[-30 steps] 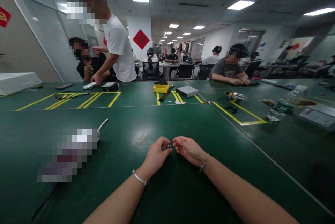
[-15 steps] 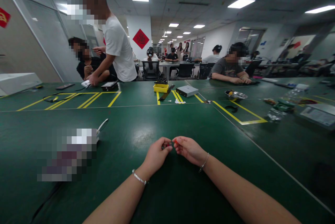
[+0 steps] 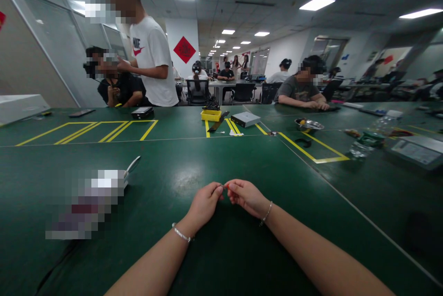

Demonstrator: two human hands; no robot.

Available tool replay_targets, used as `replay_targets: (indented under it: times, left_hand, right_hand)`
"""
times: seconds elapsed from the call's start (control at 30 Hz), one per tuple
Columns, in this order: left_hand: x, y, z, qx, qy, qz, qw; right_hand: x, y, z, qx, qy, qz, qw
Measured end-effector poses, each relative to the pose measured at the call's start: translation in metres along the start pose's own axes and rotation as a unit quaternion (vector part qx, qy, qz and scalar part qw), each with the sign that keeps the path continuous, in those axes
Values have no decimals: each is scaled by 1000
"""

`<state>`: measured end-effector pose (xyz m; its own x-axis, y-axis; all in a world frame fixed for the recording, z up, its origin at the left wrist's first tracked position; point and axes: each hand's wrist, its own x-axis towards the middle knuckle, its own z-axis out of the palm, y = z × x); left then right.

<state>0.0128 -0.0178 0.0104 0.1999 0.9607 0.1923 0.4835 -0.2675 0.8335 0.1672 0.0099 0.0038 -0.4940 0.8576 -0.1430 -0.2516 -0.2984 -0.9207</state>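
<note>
A small orange piece [image 3: 227, 186] sits at the fingertips of the right hand [image 3: 249, 196], near the middle of the frame and a little below its centre. It lies between thumb and forefinger, on the side facing the left hand [image 3: 203, 203], whose fingertips come right up beside it. It is too small and too covered to tell which way it points or how its long axis runs. The right fingers are closed on it in a pinch, the others curled beneath. The left fingers are also drawn together (thumb uppermost), and what may be between them is too hidden to make out. Both hands are over the green surface [image 3: 173, 162], each wrist wearing a bracelet. At the left of the frame lies a blurred-over object [image 3: 86, 203] with a pale cord [image 3: 133, 164]. In the upper middle of the frame are a yellow tray [image 3: 211, 116] and a grey box [image 3: 245, 119]; a metal bowl [image 3: 310, 124] stands farther right.
</note>
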Motion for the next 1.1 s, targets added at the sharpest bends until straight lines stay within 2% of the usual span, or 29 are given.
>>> replay_targets:
  times: [0.17,0.4,0.63,1.1]
  left_hand:
    - [0,2,-2,1,-9,-8,1000]
    - [0,-2,2,-1,18,-10,1000]
    - [1,-9,5,3,27,-3,1000]
    - [1,-6,2,-62,17,-5,998]
  right_hand:
    - [-1,-1,2,-1,13,3,1000]
    - [0,3,-3,24,9,-15,1000]
    - [1,3,-1,6,41,-9,999]
    - [0,4,-4,33,20,-21,999]
